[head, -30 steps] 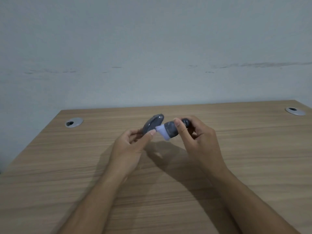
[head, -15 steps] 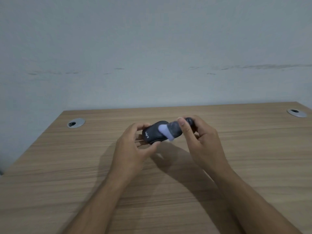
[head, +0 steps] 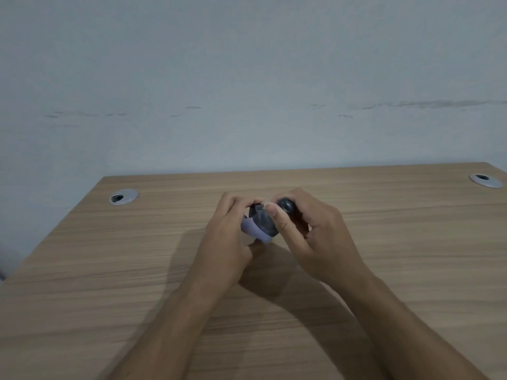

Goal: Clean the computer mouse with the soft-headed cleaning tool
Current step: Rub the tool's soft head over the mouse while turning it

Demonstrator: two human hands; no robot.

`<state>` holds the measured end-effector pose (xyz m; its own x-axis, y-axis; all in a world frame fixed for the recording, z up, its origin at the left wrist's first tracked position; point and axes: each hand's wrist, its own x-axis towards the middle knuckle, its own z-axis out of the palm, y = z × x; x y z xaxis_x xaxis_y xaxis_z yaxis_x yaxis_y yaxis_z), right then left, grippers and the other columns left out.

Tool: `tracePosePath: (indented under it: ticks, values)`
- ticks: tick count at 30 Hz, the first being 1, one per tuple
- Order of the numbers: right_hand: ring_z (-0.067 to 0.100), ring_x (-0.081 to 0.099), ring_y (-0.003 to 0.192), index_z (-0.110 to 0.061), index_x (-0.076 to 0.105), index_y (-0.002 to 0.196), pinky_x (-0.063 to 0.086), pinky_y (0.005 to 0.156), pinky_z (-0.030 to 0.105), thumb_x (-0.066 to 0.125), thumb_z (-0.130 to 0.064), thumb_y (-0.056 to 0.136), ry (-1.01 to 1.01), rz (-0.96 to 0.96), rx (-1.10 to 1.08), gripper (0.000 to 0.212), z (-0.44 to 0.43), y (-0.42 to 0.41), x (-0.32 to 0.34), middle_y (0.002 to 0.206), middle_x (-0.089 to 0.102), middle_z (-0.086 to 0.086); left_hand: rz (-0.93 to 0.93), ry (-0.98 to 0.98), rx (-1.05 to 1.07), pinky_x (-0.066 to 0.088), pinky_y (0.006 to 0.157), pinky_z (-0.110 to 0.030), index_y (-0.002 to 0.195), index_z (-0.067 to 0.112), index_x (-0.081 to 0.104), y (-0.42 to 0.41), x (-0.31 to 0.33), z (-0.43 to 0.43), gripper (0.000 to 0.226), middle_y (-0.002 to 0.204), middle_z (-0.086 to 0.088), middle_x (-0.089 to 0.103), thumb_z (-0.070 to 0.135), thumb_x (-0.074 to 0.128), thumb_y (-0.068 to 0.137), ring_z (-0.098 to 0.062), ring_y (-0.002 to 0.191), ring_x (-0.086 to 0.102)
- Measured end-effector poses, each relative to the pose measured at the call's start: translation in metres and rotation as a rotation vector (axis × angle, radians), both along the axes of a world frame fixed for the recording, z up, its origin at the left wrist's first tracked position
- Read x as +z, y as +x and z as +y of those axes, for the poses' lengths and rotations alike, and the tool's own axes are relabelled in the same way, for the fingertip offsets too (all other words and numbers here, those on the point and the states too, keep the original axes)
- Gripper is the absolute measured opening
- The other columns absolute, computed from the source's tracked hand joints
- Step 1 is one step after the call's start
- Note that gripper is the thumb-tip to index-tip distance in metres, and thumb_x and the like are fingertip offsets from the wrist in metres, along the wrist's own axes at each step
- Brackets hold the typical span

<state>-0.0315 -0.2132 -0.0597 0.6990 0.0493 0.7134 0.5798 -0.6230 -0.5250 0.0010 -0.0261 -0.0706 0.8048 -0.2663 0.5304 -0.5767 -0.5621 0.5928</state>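
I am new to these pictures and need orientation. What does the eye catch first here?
First, the two hands meeting above the middle of the wooden desk: the right hand holds a dark cleaning tool with a pale purple head, the left hand cups the mostly hidden mouse. Then two metal cable holes at the far corners.

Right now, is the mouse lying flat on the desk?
No, the mouse is held up off the desk in the left hand, while the right hand presses the cleaning tool against it.

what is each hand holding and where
Right hand grips the cleaning tool by its dark body, behind the lilac head. Left hand holds the mostly hidden mouse.
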Motion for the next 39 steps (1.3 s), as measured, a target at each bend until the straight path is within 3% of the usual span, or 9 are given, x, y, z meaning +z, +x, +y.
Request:
tracePosePath:
  ticks: [5,10,12,17,22,28,33,36,39]
  values:
    - [0.012,0.065,0.072,-0.012,0.075,0.106,0.045,0.065,0.017,0.064,-0.033,0.110,0.093,-0.021,-0.203,0.023,-0.004,0.001,0.000,0.085,0.071,-0.006,-0.019,0.020,-0.059,0.047,0.080,-0.007,0.128,0.015,0.069,-0.003,0.001,-0.004,0.058,0.126,0.005,0.056,0.005,0.091,0.076,0.003,0.088,0.059]
    - [0.014,0.065,0.068,-0.016,0.075,0.103,0.049,0.061,0.024,0.066,-0.037,0.111,0.121,0.024,-0.106,0.024,-0.002,0.002,-0.003,0.081,0.071,-0.008,-0.028,-0.027,-0.056,0.054,0.093,-0.015,0.130,0.016,0.068,-0.003,-0.001,-0.002,0.063,0.128,0.003,0.062,0.004,0.091,0.073,-0.012,0.109,0.064]
    - [0.014,0.062,0.065,-0.018,0.074,0.100,0.045,0.060,0.022,0.065,-0.039,0.111,0.200,0.051,-0.183,0.025,-0.007,0.007,-0.006,0.075,0.069,-0.006,-0.037,-0.062,-0.064,0.057,0.094,-0.022,0.131,0.017,0.067,-0.003,-0.001,0.000,0.062,0.128,0.005,0.063,0.003,0.090,0.074,-0.013,0.110,0.066]
    - [0.012,0.059,0.064,-0.020,0.075,0.099,0.039,0.058,0.014,0.066,-0.040,0.110,0.265,0.148,-0.351,0.024,-0.026,0.015,-0.014,0.069,0.065,-0.006,-0.047,-0.164,-0.117,0.057,0.097,-0.017,0.134,0.025,0.068,-0.002,-0.001,0.001,0.062,0.130,0.011,0.067,0.006,0.092,0.080,-0.011,0.117,0.071]
    - [0.013,0.057,0.060,-0.028,0.074,0.097,0.043,0.056,0.024,0.062,-0.050,0.111,0.304,0.121,-0.149,0.028,-0.019,0.010,-0.010,0.073,0.069,-0.002,0.174,-0.353,-0.076,0.065,0.093,-0.029,0.129,0.034,0.071,-0.001,-0.008,0.001,0.060,0.123,0.012,0.079,0.012,0.095,0.079,-0.010,0.105,0.081]
    - [0.016,0.059,0.065,-0.023,0.075,0.096,0.044,0.060,0.028,0.064,-0.044,0.110,0.331,0.155,-0.300,0.027,-0.028,0.013,-0.014,0.071,0.067,-0.001,0.386,-0.641,-0.111,0.065,0.087,-0.023,0.127,0.027,0.073,0.003,-0.013,0.001,0.058,0.115,0.004,0.086,0.006,0.098,0.078,-0.014,0.102,0.084]
    - [0.004,0.058,0.060,-0.030,0.074,0.096,0.042,0.056,0.014,0.065,-0.047,0.110,0.302,0.104,-0.113,0.024,-0.017,0.009,-0.011,0.075,0.070,-0.010,0.452,-0.703,-0.085,0.065,0.079,-0.022,0.121,0.024,0.076,0.007,-0.017,-0.001,0.056,0.111,0.002,0.087,0.003,0.099,0.074,-0.016,0.096,0.086]
    - [0.007,0.054,0.058,-0.024,0.073,0.092,0.037,0.057,0.015,0.067,-0.042,0.109,0.281,0.131,-0.268,0.026,-0.025,0.015,-0.016,0.064,0.060,-0.010,0.447,-0.694,-0.067,0.064,0.076,-0.021,0.122,0.022,0.076,0.009,-0.019,0.002,0.057,0.110,0.002,0.087,0.005,0.100,0.074,-0.014,0.091,0.085]
    - [0.008,0.057,0.062,-0.025,0.077,0.099,0.040,0.059,0.018,0.067,-0.042,0.109,0.281,0.182,-0.299,0.022,-0.027,0.014,-0.018,0.069,0.066,-0.009,0.416,-0.606,-0.067,0.066,0.079,-0.024,0.122,0.030,0.076,0.009,-0.020,0.003,0.057,0.109,0.005,0.087,0.012,0.101,0.074,-0.014,0.094,0.086]
